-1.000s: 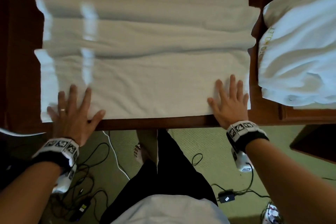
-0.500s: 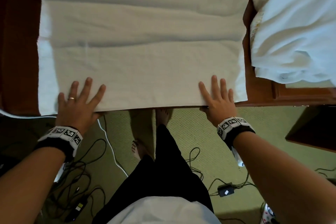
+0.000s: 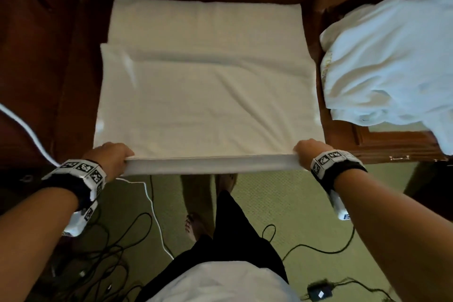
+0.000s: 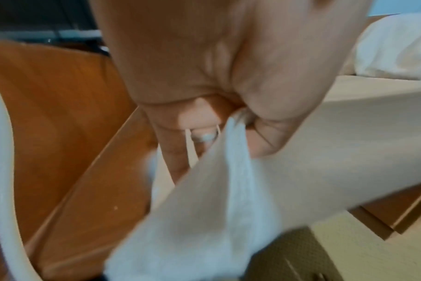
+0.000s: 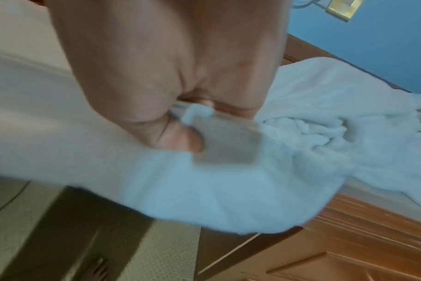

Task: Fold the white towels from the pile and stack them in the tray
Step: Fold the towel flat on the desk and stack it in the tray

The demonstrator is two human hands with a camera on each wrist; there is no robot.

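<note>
Both hands have quit pressing flat: the left hand (image 3: 111,158) and the right hand (image 3: 309,153) now grip the near corners of the wide white cloth towel (image 3: 208,110), fingers (image 4: 199,136) curled round the hem. That near edge has come up off the brown wooden desk (image 3: 382,144) and stretches taut between the fists, and the towel's ridges have mostly flattened out
</note>
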